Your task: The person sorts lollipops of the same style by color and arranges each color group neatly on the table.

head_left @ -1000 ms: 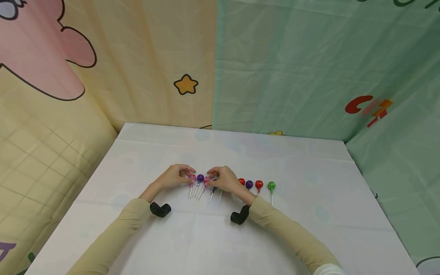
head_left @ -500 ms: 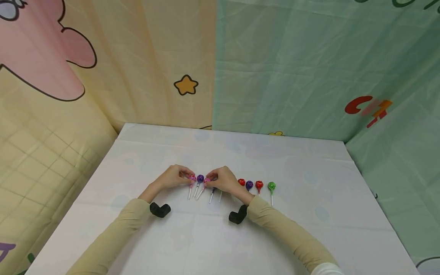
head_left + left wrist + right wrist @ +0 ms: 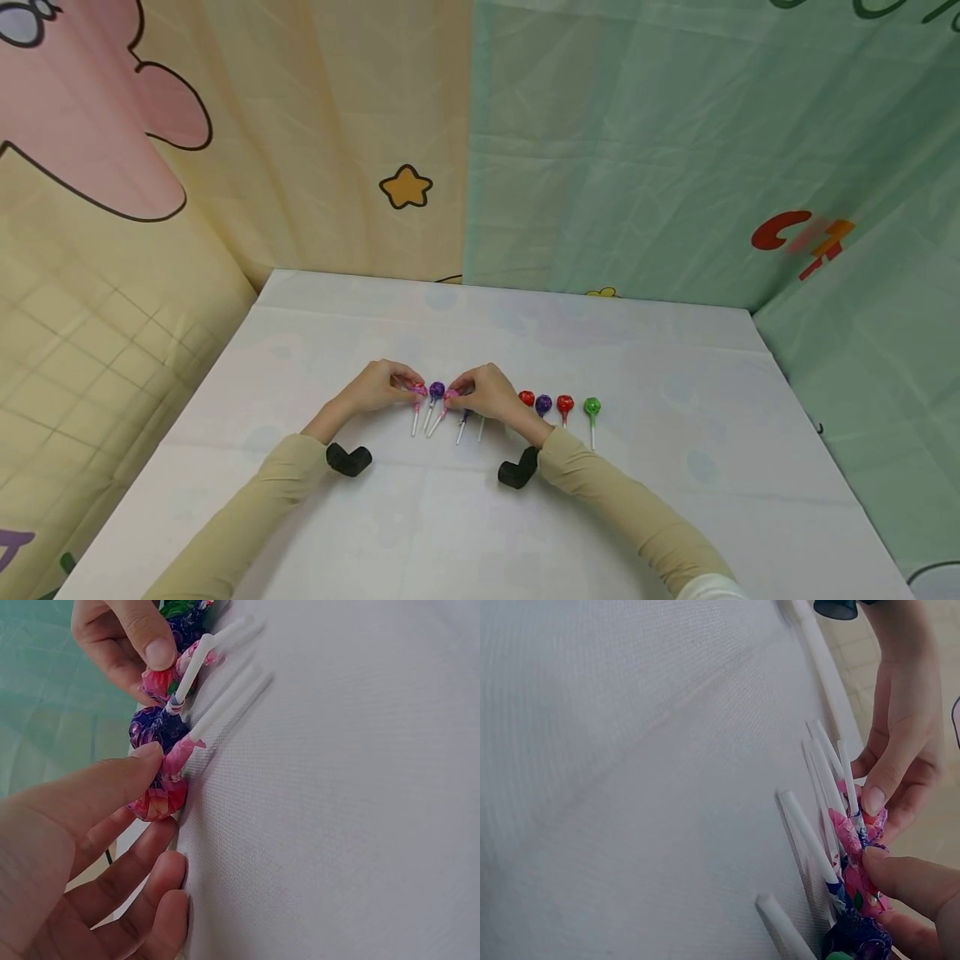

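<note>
Lollipops lie in a row on the white-covered table, heads away from me. My left hand (image 3: 380, 386) pinches the wrapped head of the leftmost pink lollipop (image 3: 161, 801) between thumb and fingers. Beside it, between my two hands, sits a purple lollipop (image 3: 437, 389). The thumb and fingers of my right hand (image 3: 487, 392) pinch the head of a second pink lollipop (image 3: 864, 892), whose stick slants toward the purple one's stick. Under the right hand, a dark purple lollipop (image 3: 855, 937) and a green one are partly hidden.
Right of my right wrist lie a red lollipop (image 3: 527, 398), a purple one (image 3: 543, 404), another red one (image 3: 565, 404) and a green one (image 3: 592, 407). Black wrist mounts (image 3: 348, 459) hang below both forearms. Printed curtains (image 3: 600, 167) stand behind the table (image 3: 420, 533).
My right hand has moved slightly left and its fingers have closed on the second pink lollipop, whose stick end shifted a little left. The left fingers have drawn in on the leftmost one.
</note>
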Demonstrator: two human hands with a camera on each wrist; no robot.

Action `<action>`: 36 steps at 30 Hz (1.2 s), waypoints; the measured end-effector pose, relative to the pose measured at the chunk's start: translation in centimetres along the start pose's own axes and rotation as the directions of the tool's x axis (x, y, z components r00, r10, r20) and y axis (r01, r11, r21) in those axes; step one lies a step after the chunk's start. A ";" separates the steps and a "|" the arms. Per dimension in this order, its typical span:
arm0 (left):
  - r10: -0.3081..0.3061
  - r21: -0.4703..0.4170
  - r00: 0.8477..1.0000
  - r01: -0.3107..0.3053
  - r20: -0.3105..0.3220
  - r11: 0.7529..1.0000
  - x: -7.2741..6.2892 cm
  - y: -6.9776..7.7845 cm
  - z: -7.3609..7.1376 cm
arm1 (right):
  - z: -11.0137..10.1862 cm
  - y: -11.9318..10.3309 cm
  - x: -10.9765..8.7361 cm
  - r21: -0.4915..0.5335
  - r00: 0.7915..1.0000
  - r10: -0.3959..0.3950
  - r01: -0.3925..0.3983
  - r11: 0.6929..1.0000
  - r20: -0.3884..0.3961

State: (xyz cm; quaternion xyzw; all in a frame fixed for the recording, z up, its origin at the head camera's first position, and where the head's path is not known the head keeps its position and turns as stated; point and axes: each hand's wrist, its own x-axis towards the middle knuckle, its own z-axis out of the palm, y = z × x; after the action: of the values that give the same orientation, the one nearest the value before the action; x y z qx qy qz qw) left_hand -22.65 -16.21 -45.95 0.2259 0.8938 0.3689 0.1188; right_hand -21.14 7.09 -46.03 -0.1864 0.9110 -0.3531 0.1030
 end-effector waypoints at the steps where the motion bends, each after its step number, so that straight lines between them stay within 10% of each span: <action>1: -0.001 0.001 1.000 0.001 -0.002 1.000 0.0 0.0 0.0 | 0.0 0.0 0.0 0.003 1.000 -0.002 0.002 1.000 0.001; 36: -0.048 0.002 0.996 0.048 -0.071 0.999 0.0 1.1 -0.8 | -1.0 -0.5 -0.7 0.043 0.996 0.042 -0.038 0.998 -0.080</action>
State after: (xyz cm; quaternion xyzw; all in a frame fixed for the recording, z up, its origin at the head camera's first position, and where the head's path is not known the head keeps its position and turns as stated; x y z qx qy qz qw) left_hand -22.66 -16.03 -44.62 0.1915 0.9033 0.3718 0.0954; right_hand -20.67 7.62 -44.95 -0.1514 0.9104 -0.3772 0.0769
